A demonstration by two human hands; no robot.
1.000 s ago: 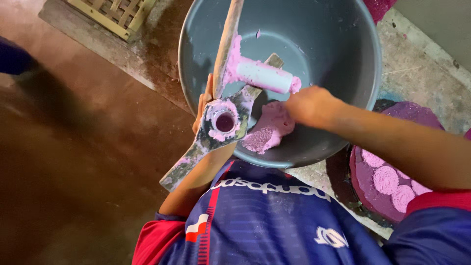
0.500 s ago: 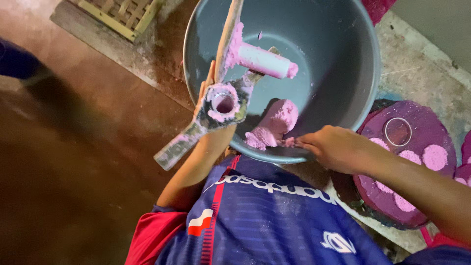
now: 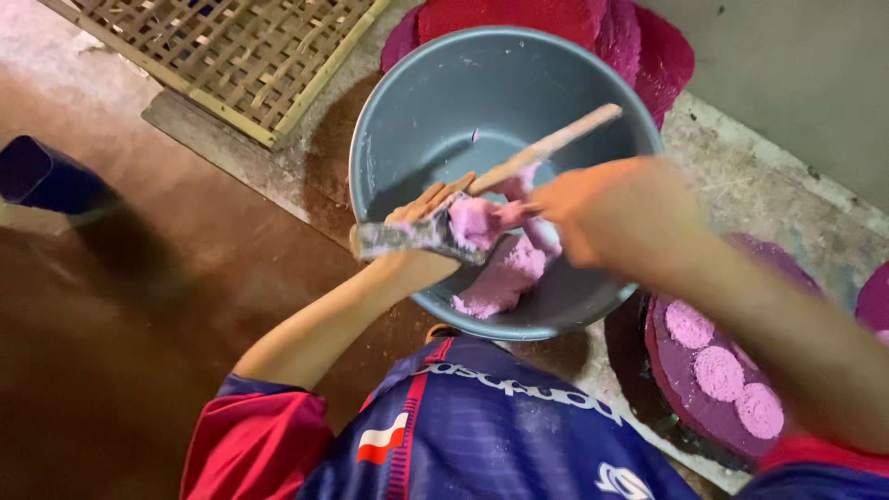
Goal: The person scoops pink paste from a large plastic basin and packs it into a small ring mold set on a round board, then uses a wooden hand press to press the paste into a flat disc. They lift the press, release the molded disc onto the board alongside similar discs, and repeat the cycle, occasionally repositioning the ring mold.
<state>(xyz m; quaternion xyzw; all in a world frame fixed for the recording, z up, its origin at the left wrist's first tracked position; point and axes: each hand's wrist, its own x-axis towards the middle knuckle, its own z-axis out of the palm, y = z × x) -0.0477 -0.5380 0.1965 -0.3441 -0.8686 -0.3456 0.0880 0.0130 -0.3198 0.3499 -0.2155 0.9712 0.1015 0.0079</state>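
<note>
Both hands hold the wooden press (image 3: 482, 190), handle pointing upper-right.

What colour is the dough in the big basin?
Pink dough, lying in the grey basin; head view shows it.

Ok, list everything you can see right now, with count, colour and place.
basin: one, grey-blue, centre
dough: one lump, pink, in basin
mould tool: one, dough-smeared, at basin rim
stick: one, wooden, over basin
round tray: one, purple, right
flat discs: three, pink, on tray
bamboo mat: one, tan, upper left
container: one, dark blue, left
left hand: holds mould tool
right hand: blurred, over basin
</note>
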